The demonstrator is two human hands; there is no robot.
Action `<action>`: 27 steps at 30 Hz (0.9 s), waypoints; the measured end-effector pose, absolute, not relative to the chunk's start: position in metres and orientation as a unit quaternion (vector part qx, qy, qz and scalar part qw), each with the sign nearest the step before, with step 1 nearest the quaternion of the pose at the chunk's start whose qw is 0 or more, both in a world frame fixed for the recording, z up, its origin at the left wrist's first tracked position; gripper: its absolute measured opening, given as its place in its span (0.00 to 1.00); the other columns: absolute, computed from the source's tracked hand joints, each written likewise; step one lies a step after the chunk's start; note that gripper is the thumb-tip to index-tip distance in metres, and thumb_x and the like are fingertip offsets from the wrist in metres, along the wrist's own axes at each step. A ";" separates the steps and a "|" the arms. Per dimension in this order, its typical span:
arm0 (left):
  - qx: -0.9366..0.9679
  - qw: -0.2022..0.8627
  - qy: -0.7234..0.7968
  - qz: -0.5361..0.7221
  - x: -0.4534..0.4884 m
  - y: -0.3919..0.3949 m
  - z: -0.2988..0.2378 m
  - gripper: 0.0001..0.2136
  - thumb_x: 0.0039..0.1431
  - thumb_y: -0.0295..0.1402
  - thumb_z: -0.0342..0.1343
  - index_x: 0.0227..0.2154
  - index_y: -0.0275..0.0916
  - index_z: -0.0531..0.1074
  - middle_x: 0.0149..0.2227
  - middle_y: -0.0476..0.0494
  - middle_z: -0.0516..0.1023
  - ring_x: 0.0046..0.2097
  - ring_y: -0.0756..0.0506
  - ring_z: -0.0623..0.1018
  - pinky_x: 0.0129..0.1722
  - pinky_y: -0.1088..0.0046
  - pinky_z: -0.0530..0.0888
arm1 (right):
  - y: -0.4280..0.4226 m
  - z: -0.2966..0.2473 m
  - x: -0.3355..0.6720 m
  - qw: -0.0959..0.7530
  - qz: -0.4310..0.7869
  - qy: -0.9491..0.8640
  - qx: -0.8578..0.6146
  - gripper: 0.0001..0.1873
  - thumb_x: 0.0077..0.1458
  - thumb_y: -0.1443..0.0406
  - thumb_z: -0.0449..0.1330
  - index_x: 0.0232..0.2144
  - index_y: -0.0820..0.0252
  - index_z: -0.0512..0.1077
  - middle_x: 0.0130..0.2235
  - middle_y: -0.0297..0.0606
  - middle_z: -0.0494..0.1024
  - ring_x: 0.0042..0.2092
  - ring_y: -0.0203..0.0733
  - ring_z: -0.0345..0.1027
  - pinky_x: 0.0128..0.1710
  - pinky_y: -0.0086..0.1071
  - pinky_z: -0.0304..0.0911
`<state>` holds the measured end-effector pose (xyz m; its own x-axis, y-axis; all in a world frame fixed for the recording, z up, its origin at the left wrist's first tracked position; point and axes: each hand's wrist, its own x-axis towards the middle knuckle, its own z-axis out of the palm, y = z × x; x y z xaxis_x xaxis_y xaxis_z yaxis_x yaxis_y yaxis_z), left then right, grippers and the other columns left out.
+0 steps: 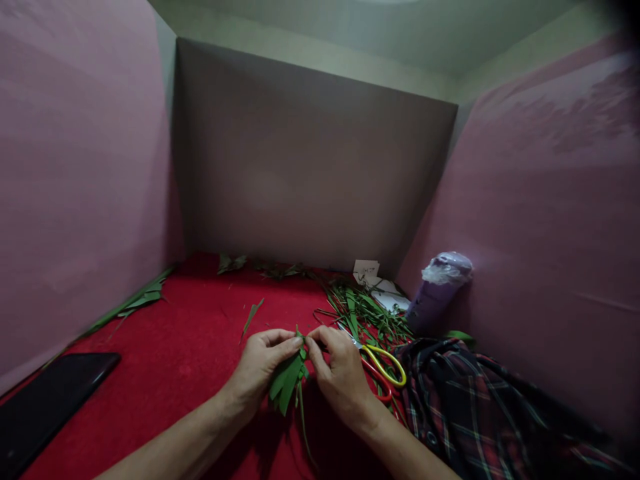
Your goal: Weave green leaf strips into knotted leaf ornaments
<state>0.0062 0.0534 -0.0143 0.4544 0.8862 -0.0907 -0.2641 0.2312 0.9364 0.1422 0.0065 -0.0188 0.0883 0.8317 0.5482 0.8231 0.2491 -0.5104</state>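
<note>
Between my two hands is a small bundle of green leaves [287, 383], its blades fanning downward and a thin stem trailing below. My left hand [257, 367] pinches the bundle near its top between thumb and fingers. From the other side, my right hand [340, 373] has thumb and fingertips closed at the same spot, on the top of the leaves. The exact grip point is partly hidden by the fingers. Just right of my right hand lie scissors [383, 367] with one yellow and one red handle loop, their blades partly behind the hand.
Red cloth [200, 333] covers the surface. Cut stems and leaves [367, 310] pile up at right, near white paper [387, 293] and a purple container with clear plastic on top [440, 287]. Plaid fabric [465, 400] lies at right, a dark phone [55, 400] at left. Panels enclose three sides.
</note>
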 end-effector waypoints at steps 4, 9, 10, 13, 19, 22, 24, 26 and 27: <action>0.481 0.689 0.352 0.413 0.006 0.052 -0.011 0.11 0.39 0.35 0.66 0.23 0.34 0.73 0.18 0.53 0.72 0.19 0.54 0.68 0.20 0.81 0.65 | 0.006 -0.017 0.143 0.414 0.025 -0.684 -0.600 0.10 0.58 0.66 0.52 0.26 0.57 0.67 0.28 0.33 0.74 0.32 0.39 0.64 0.34 0.30 0.53; 0.489 0.670 0.360 0.427 0.005 0.051 -0.012 0.10 0.39 0.36 0.65 0.23 0.35 0.73 0.17 0.54 0.70 0.18 0.55 0.67 0.19 0.81 0.64 | 0.004 -0.011 0.144 0.429 0.051 -0.693 -0.578 0.05 0.57 0.68 0.54 0.29 0.57 0.69 0.31 0.33 0.75 0.34 0.38 0.64 0.36 0.30 0.54; 0.492 0.668 0.357 0.430 0.005 0.052 -0.012 0.10 0.40 0.36 0.65 0.22 0.35 0.72 0.17 0.54 0.70 0.19 0.55 0.67 0.19 0.82 0.64 | 0.004 -0.010 0.144 0.430 0.047 -0.692 -0.578 0.05 0.56 0.68 0.55 0.28 0.57 0.68 0.30 0.33 0.75 0.33 0.38 0.64 0.36 0.30 0.53; 0.502 0.667 0.345 0.428 0.006 0.051 -0.013 0.10 0.40 0.36 0.65 0.23 0.35 0.72 0.19 0.53 0.71 0.20 0.55 0.68 0.20 0.81 0.65 | 0.003 -0.010 0.144 0.427 0.035 -0.693 -0.580 0.07 0.56 0.68 0.55 0.26 0.58 0.67 0.29 0.32 0.73 0.32 0.38 0.62 0.36 0.30 0.52; 0.516 0.658 0.341 0.430 0.007 0.052 -0.011 0.10 0.38 0.34 0.65 0.22 0.34 0.72 0.19 0.52 0.72 0.21 0.54 0.68 0.21 0.81 0.65 | 0.005 -0.014 0.145 0.425 0.037 -0.694 -0.580 0.06 0.56 0.68 0.55 0.26 0.58 0.67 0.28 0.31 0.73 0.32 0.37 0.62 0.35 0.30 0.52; 0.518 0.646 0.354 0.435 0.008 0.051 -0.010 0.09 0.38 0.33 0.64 0.21 0.34 0.72 0.18 0.53 0.71 0.20 0.55 0.67 0.19 0.81 0.64 | 0.005 -0.015 0.145 0.422 0.035 -0.695 -0.581 0.07 0.55 0.68 0.56 0.26 0.59 0.66 0.28 0.31 0.73 0.32 0.37 0.62 0.35 0.30 0.52; 0.515 0.643 0.363 0.436 0.008 0.051 -0.011 0.09 0.39 0.33 0.63 0.21 0.34 0.71 0.18 0.53 0.71 0.19 0.55 0.67 0.19 0.82 0.64 | 0.004 -0.015 0.145 0.417 0.029 -0.697 -0.583 0.07 0.56 0.68 0.55 0.26 0.58 0.66 0.28 0.31 0.73 0.32 0.37 0.62 0.35 0.29 0.52; 0.514 0.639 0.370 0.436 0.008 0.050 -0.012 0.08 0.39 0.33 0.63 0.21 0.34 0.71 0.17 0.54 0.71 0.19 0.55 0.66 0.18 0.82 0.63 | 0.005 -0.016 0.145 0.401 0.015 -0.702 -0.589 0.07 0.57 0.68 0.54 0.27 0.58 0.66 0.29 0.31 0.73 0.32 0.36 0.63 0.35 0.29 0.52; 0.515 0.637 0.373 0.436 0.008 0.051 -0.012 0.08 0.39 0.33 0.63 0.20 0.34 0.71 0.17 0.54 0.70 0.19 0.55 0.66 0.18 0.82 0.63 | 0.005 -0.016 0.145 0.390 0.007 -0.706 -0.592 0.07 0.58 0.67 0.54 0.27 0.58 0.67 0.29 0.30 0.73 0.32 0.36 0.63 0.35 0.29 0.52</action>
